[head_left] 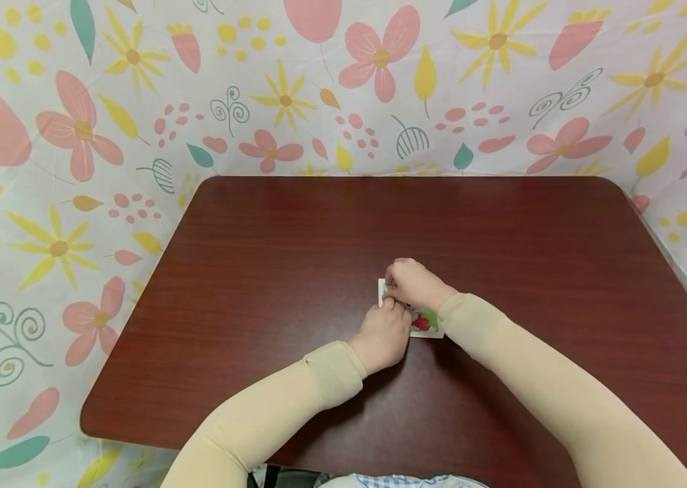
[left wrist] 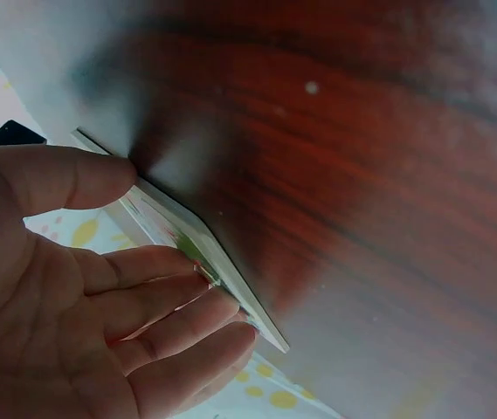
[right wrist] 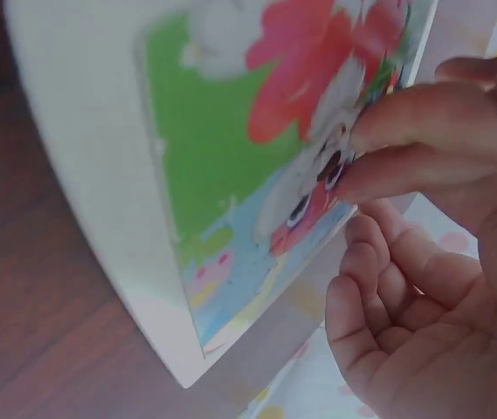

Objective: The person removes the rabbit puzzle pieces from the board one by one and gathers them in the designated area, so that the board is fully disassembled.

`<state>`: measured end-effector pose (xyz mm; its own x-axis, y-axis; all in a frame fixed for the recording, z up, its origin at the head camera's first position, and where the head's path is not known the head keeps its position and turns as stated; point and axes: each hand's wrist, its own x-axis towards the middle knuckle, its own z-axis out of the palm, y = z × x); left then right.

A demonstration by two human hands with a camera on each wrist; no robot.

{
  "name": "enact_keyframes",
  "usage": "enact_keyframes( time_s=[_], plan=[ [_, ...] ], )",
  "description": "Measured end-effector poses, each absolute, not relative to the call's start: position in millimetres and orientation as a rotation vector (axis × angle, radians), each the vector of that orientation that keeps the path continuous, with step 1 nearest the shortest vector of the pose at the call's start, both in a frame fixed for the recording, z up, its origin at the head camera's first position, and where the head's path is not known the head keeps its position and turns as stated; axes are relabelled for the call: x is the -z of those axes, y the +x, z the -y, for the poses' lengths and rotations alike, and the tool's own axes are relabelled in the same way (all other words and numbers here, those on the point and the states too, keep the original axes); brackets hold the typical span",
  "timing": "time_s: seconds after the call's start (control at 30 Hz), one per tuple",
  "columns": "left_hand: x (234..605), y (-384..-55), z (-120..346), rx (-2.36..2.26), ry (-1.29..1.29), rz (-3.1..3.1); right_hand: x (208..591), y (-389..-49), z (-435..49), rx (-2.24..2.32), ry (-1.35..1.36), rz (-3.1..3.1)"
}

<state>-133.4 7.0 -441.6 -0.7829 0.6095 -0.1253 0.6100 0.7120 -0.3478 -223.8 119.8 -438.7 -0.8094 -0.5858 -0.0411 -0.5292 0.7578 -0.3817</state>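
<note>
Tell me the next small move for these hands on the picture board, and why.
Perhaps have the right hand press lightly on the printed animal face on the picture board: fingertips lie over it in the right wrist view, and the left thumb is at the board's edge, likely able to steady it.

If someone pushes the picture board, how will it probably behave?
The board is probably stiff: its edge looks straight, without sagging. Being thin, it may feel light. Its flat shape and the glossy table suggest it would slide rather than roll.
</note>
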Motion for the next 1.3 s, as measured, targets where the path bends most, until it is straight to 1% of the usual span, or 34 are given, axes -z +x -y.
enact_keyframes(
  time_s=[0.13,0.27,0.37,1.1,1.17,1.3],
  plan=[
    [443,-134,-8,0.597,1.021,-2.903,442,-232,-121,0.558,-0.825,-2.720],
    [445,-134,-9,0.594,1.009,-2.895,441,-236,-123,0.594,-0.682,-2.631],
    [446,-135,-10,0.583,1.009,-2.908,439,-237,-123,0.617,-0.622,-2.602],
    [437,-140,-9,0.464,0.973,-2.894,439,-242,-124,0.683,-0.669,-2.601],
    [445,-141,-10,0.446,0.983,-2.923,438,-242,-125,0.706,-0.675,-2.586],
    [445,-141,-9,0.420,0.971,-2.930,435,-242,-126,0.782,-0.687,-2.554]
  ],
)
